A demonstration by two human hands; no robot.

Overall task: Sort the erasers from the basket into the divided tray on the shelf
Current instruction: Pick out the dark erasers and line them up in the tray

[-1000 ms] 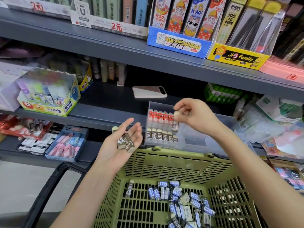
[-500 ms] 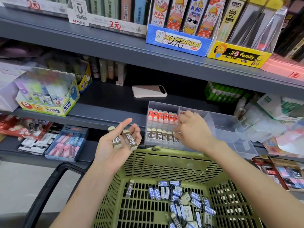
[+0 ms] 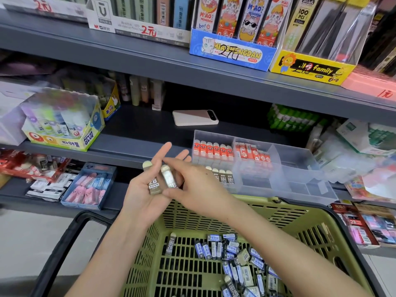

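- Hands meet just left of the divided tray (image 3: 300, 161), close to its front left corner, with the fingers of one touching the other.
- The left hand (image 3: 142, 198) lies palm up with its fingers straight, carrying two erasers across palm and fingers.
- One of them, the 2B eraser (image 3: 154, 185), rests flat on the left hand, pale tip pointing away from the person.
- The right hand (image 3: 199, 185) reaches across from the tray side and pinches the second eraser (image 3: 168, 176) between thumb and forefinger; this one lies just beside the 2B eraser, on the side nearer the tray.
- The tray stands on the shelf (image 3: 139, 144). Its back left compartment holds a row of upright red erasers (image 3: 212, 150), the compartment to the right holds more red ones (image 3: 254, 154), and the front left compartment holds brown erasers (image 3: 222, 175).
- The green basket (image 3: 285, 209) sits in front of and below the tray, with a heap of loose erasers (image 3: 233, 258) on its floor.
- A phone (image 3: 195, 117) lies on the shelf behind the tray.
- A glue box (image 3: 64, 133) stands well to the left of the tray.
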